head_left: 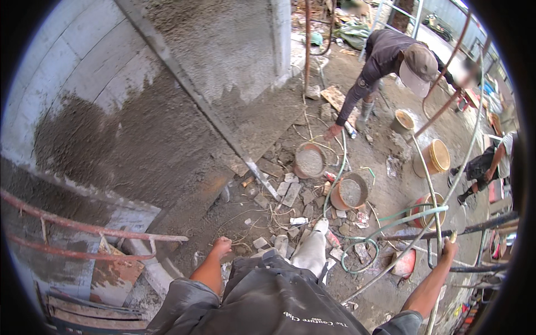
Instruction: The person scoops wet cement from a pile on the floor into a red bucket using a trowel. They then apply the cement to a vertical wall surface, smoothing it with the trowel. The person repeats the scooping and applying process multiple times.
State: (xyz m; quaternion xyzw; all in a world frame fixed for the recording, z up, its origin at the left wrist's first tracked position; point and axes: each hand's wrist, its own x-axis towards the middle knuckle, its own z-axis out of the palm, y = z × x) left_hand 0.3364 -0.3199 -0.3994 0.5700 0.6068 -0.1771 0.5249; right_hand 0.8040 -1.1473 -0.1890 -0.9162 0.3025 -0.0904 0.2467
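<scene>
Two orange pans point(309, 161) point(350, 192) hold grey mortar on the rubble-strewn ground, and three more buckets point(403, 119) point(435, 157) point(427, 209) sit further right (one lies on its side). One long metal straightedge point(190, 95) leans against the plastered wall. Two other people point(391, 58) point(491, 164) work nearby.

Even, soft daylight w/ faint shadows, no glare; strong fisheye bending + black vignette at rim, slight blur throughout.
</scene>
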